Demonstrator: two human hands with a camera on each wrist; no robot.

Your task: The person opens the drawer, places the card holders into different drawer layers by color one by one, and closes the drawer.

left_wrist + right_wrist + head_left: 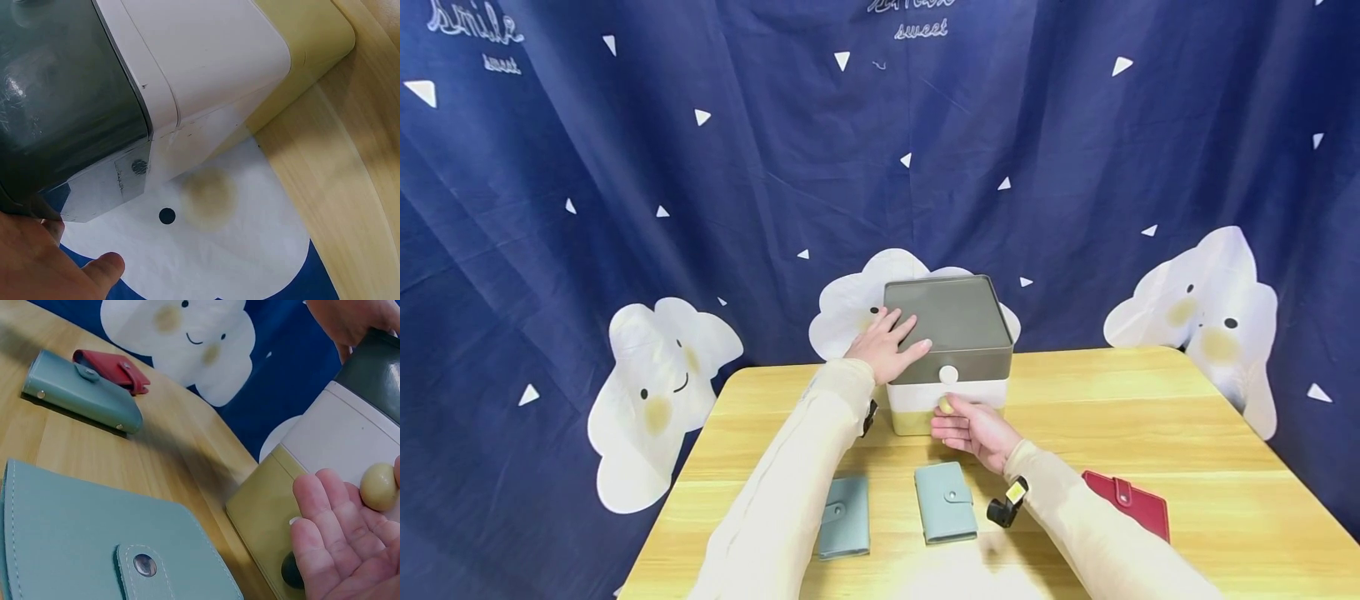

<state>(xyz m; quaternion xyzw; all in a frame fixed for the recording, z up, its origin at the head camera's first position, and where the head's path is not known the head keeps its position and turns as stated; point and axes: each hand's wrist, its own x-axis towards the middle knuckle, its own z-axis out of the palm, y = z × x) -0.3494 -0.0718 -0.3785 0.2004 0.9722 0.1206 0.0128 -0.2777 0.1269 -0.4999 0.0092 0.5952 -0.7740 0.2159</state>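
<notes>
A small three-tier drawer box [951,317] stands at the back of the table, its tiers dark grey-green, white and yellow. My left hand [883,350] rests on its left top edge with the fingers spread; in the left wrist view part of that hand [44,262] shows beside the dark tier. At the front, my right hand [977,432] pinches the yellow knob [378,486] of the white drawer between thumb and index finger. Its other fingers [325,550] extend below, before the yellow drawer. A white knob [949,374] is on the top tier, a dark green knob [292,570] on the bottom one.
Two blue-green snap-closure wallets [946,502] [846,517] lie in front of the box. A red wallet [1127,500] lies right of my right forearm. Another red wallet [112,370] shows at the left in the right wrist view. A blue curtain [1037,167] hangs behind.
</notes>
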